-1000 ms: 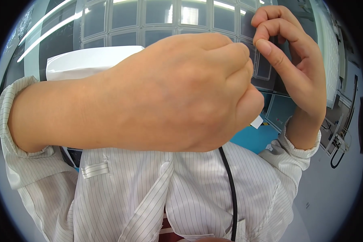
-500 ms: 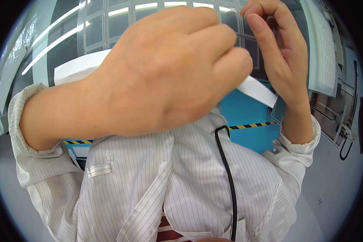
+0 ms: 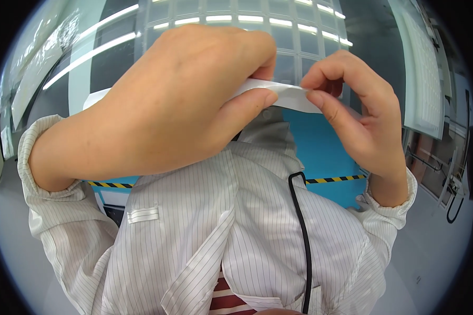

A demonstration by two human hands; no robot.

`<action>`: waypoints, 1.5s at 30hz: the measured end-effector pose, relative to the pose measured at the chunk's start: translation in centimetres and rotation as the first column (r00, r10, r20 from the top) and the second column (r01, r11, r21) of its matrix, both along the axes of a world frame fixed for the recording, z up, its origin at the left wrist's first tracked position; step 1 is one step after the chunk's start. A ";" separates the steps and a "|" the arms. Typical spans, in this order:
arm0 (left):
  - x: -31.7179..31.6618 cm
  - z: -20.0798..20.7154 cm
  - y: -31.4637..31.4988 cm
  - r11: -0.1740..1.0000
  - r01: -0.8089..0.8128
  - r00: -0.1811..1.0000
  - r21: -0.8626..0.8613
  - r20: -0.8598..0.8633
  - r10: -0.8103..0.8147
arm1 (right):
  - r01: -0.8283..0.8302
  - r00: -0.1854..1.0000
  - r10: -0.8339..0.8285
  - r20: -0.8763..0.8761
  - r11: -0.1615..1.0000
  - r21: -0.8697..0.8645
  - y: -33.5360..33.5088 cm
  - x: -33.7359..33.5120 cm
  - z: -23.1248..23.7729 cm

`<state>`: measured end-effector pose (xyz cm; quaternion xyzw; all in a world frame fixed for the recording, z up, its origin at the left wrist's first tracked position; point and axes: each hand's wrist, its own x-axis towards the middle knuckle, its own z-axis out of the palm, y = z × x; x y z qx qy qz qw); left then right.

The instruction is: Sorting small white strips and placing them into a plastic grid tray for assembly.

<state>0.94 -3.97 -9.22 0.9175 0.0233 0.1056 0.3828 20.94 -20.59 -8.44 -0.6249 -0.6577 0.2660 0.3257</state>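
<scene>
A thin white strip (image 3: 290, 97), paper-like, runs crosswise in front of me and bends slightly between my hands. My left hand (image 3: 194, 94) is closed on it, with the thumb along its near edge and the other fingers mostly hidden behind the hand. At the strip's right part, my right hand (image 3: 360, 107) pinches it between thumb and forefinger, the remaining fingers curled. The strip's far left part shows beyond my left wrist; its middle is hidden by that hand.
Beyond the hands lies a glossy clear panel (image 3: 284, 39) with a grid of rectangular cells and light reflections. A stack of whitish trays (image 3: 423, 89) stands at right, clear plastic wrap (image 3: 52, 63) at left. Below are a blue surface (image 3: 326, 142) and black-yellow tape (image 3: 336, 179).
My left hand has moved left and turned, so its thumb now shows on the strip. My right hand has come down and its fingertips have closed on the strip.
</scene>
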 end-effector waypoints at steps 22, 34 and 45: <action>0.5 -1.3 -1.4 0.965 0.121 0.971 0.231 0.173 -0.164 | 0.130 0.991 -0.130 0.016 0.975 -0.180 3.3 2.5 0.0; 1.0 -2.8 -1.4 0.945 0.076 0.949 0.317 0.267 -0.166 | 0.204 0.968 -0.244 -0.050 0.891 -0.407 4.5 0.3 1.9; 1.6 -3.3 -1.6 0.965 0.074 0.924 0.250 0.348 -0.161 | 0.257 0.964 -0.266 0.026 0.894 -0.367 4.2 0.2 2.4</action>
